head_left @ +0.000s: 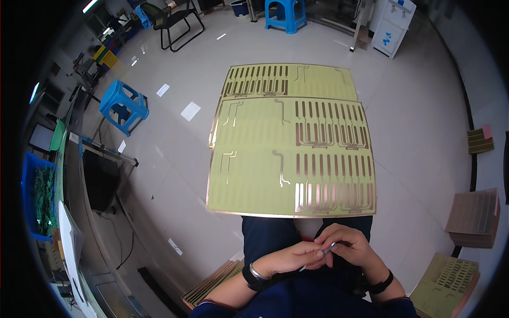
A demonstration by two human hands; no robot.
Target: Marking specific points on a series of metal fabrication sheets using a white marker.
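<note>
My left hand (300,256) and my right hand (350,243) meet in front of my body, above my lap. Both have their fingers closed around a slim silver, pen-like tool (329,248). One end of it shows between the fingertips and a thin part pokes out below the left hand. The fingers cover most of its length, so its exact kind is not clear. Just beyond the hands lies a large yellow-green circuit board panel (252,175) with copper tracks, apart from both hands. It overlaps another such panel (323,82) behind it.
More panels (448,283) lean at the lower right, with a stack of boards (473,217) above them by the wall. Other boards (212,283) stand at my left side. A blue stool (124,106), a workbench with a dark monitor (101,180) and a blue crate (32,196) are left.
</note>
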